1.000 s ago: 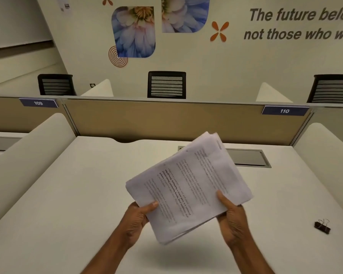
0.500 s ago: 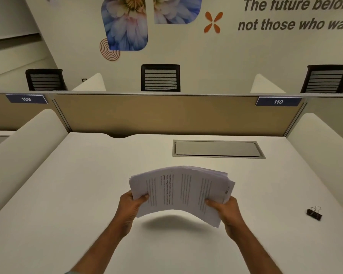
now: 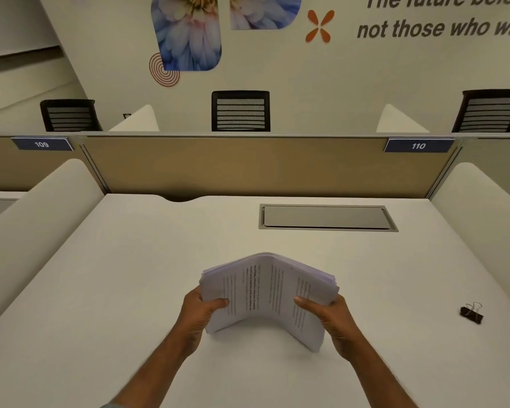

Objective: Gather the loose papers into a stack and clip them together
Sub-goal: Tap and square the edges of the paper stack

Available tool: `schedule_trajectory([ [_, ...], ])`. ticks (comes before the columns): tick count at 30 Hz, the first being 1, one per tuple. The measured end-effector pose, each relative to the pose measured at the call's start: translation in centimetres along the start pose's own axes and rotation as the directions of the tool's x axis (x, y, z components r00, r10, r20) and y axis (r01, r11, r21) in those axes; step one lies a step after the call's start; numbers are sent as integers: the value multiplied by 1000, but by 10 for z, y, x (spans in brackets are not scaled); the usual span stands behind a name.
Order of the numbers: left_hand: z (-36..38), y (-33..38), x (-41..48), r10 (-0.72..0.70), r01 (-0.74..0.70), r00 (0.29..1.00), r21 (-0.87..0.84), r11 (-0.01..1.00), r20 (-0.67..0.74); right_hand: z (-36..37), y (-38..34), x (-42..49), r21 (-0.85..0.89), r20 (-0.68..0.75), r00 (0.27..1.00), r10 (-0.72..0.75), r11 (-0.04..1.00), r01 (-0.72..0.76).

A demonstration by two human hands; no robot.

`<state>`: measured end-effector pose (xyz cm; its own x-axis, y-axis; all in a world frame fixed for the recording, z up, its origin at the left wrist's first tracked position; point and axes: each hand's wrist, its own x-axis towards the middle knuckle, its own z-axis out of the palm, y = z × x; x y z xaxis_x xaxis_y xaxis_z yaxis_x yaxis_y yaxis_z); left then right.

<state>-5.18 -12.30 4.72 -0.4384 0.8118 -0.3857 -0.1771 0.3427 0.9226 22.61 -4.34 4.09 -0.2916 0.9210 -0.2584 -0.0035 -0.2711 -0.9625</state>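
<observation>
Head view: thick stack of white printed papers [image 3: 268,293] bowed upward above white tabletop [image 3: 130,275], left hand [image 3: 200,315] grip and right hand [image 3: 329,315] grip clamped on its side edges. Small black binder clip [image 3: 471,313] lies well right of stack.

Wall lettering [image 3: 442,26] reads "The future belon… not those who wa…", cut off. Divider tags say 109 [image 3: 42,144] and 110 [image 3: 418,146]. The print on the papers [image 3: 265,290] is too small to read.

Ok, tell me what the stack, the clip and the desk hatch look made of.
Stack: matte white printed paper, bowing between both hands. Binder clip: likely black painted metal, with shiny wire handles. Desk hatch: looks like brushed grey metal, though it could be plastic.
</observation>
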Motion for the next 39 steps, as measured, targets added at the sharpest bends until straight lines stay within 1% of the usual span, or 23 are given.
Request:
schedule_trajectory([
  [1, 0, 3, 1, 5, -6, 1000, -8, 1000, -13, 0, 0, 1, -9, -1, 1000, -3, 1000, 3],
  [5, -9, 8, 4, 17, -18, 999, -9, 1000, -36, -18, 3, 3, 4, -91, 996, 4, 1000, -4],
  [10, -1, 3, 0, -5, 3, 999, -37, 999, -51, -4, 3, -2, 10, -32, 999, -15, 1000, 15],
  [12, -3, 4, 1, 2, -6, 997, -49, 999, -79, -3, 3, -3, 14, -48, 999, -24, 1000, 25],
  [15, -4, 4, 0, 21, -22, 998, -18, 1000, -64, -9, 2, -1, 29, -92, 995, -25, 999, 28],
  [18, 3, 4, -2, 11, -11, 998, 1, 1000, -64, -1, -1, -2, 40, -54, 998, -36, 998, 38],
  [22, -1, 10, 2, 9, -13, 994, -30, 999, -113, 1, -3, -3, 20, -68, 996, -51, 998, 52],
  [24, -4, 13, 1, 25, -29, 994, -32, 999, -107, -5, -5, -4, 31, -76, 996, -40, 999, 42],
  [28, 2, 13, -1, 25, -26, 996, -12, 1000, -85, 0, -6, -6, -5, -22, 998, -60, 998, 60],
  [32, 2, 16, -2, 32, -34, 994, -15, 999, -103, 3, -8, -5, 6, -65, 996, -66, 998, 67],
  [35, 3, 16, -5, 14, -14, 998, 14, 1000, -64, 5, -7, -5, -36, -17, 997, -71, 997, 70],
  [39, 0, 16, -3, 11, -10, 997, 12, 1000, -74, 1, -6, -5, -15, -47, 996, -71, 997, 70],
])
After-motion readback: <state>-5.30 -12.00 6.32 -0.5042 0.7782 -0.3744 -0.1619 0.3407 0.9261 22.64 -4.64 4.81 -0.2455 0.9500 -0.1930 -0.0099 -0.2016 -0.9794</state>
